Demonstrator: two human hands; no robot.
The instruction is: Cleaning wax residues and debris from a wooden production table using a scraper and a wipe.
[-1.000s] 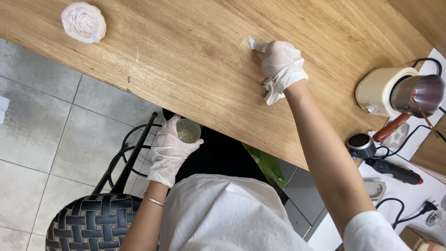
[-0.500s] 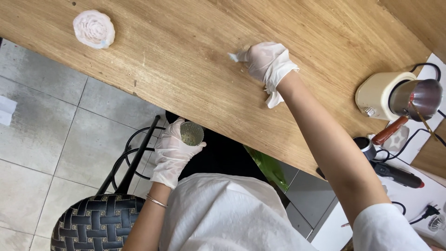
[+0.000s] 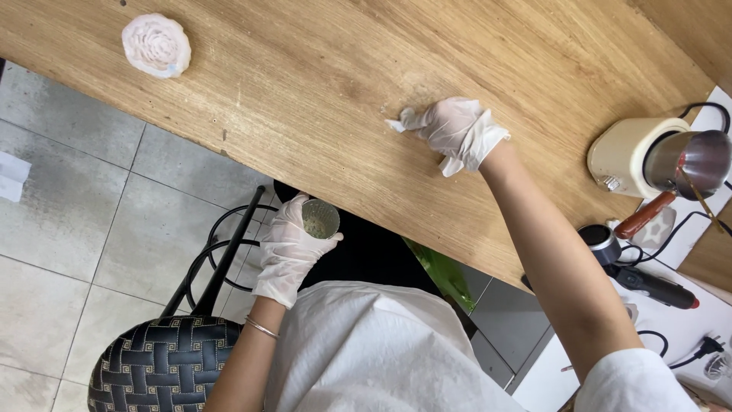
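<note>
A white tissue [image 3: 396, 124] lies crumpled on the wooden surface [image 3: 320, 84], pinned under the fingers of the gloved right hand [image 3: 457, 130]; only its tip shows past the fingertips. The gloved left hand [image 3: 288, 252] is closed around a small glass [image 3: 320, 220], held below the surface edge; its contents are hard to make out. A pink rose-shaped piece [image 3: 156, 46] sits well apart.

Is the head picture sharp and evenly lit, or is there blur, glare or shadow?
Head view: sharp overall, soft even light; the wooden table shows no glare, the right hand casts almost no shadow, the metal pot carries a dull highlight, and the left hand is not blurred.
</note>
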